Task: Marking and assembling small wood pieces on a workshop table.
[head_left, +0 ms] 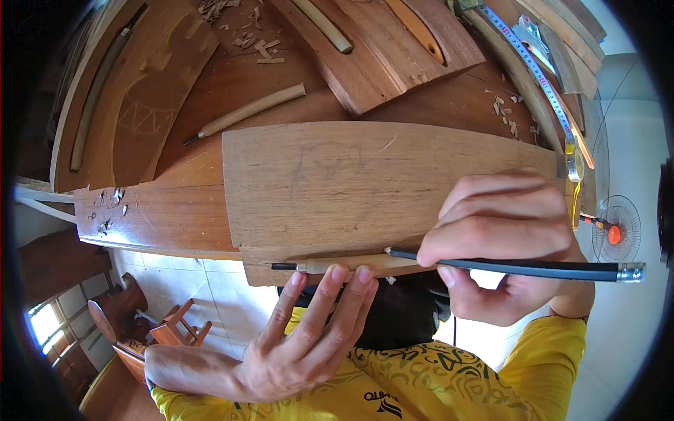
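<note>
My right hand (502, 242) is closed round a black pencil (519, 266) with a metal cap at its back end. The pencil's tip touches down at the upper edge of a carving chisel (319, 266) with a pale wooden handle and a short dark blade. That chisel lies along the near edge of a wide brown wooden board (351, 189). My left hand (309, 337) has its fingers stretched out and apart, fingertips resting on the handle from the near side; its thumb is hidden. Faint pencil lines show on the board's face.
Another chisel (246, 114) lies beyond the board on the wooden table (189, 217). Carved boards stand at the far left (140, 98) and far middle (379, 63), holding more tools. A tape measure (537, 70) stretches along the right. Wood shavings (246, 35) are scattered about. A fan (616, 231) stands at right.
</note>
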{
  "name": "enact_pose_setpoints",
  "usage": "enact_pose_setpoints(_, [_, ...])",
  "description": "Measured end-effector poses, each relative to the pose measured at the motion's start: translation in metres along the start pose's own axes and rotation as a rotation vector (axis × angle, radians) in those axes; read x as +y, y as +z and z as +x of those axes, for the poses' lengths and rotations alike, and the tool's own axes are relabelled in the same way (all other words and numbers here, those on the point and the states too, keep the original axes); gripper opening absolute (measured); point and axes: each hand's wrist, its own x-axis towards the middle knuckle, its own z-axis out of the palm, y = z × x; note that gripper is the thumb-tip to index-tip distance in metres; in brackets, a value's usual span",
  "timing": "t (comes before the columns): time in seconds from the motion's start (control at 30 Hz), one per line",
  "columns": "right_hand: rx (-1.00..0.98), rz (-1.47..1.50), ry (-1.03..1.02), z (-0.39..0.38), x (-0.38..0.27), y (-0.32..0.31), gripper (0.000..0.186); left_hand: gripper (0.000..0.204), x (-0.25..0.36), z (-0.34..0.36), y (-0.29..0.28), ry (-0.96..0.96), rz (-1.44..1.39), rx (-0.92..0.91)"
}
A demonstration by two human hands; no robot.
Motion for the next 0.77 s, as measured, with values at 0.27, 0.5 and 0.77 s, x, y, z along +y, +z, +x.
enact_pose_setpoints(0.27, [0.044,0.029,-0.035,-0.003,0.004,0.015,0.021,0.036,0.006,0.004,0.002,-0.097,-0.011,0.029])
enact_pose_setpoints(0.5, [-0.023,0.014,0.037,-0.004,0.0,0.001,0.02,0.036,0.006,0.002,-0.003,-0.068,0.03,-0.019])
enact_pose_setpoints(0.77, [0.021,0.004,0.011,-0.008,0.002,0.006,0.02,0.039,0.006,0.003,-0.004,-0.096,0.03,-0.024])
